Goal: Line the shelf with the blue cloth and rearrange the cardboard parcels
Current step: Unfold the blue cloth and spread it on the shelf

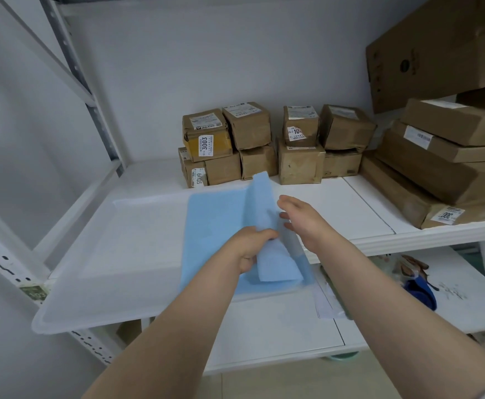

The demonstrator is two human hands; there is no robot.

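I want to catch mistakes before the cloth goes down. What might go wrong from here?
1. The white tray seems to jut past the shelf front; pressing the blue cloth flat on it might tip it.
2. The left hand grips one fold and the right hand is open, so the cloth may spread crooked.
3. The stacked small parcels stand just behind the cloth; unfolding backward could nudge them.

translucent tray (114, 254); lower down, perhaps a blue tape dispenser (421, 293).

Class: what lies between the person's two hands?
A raised fold of the blue cloth, gripped by the left hand, stands between it and the right hand, as the head view shows.
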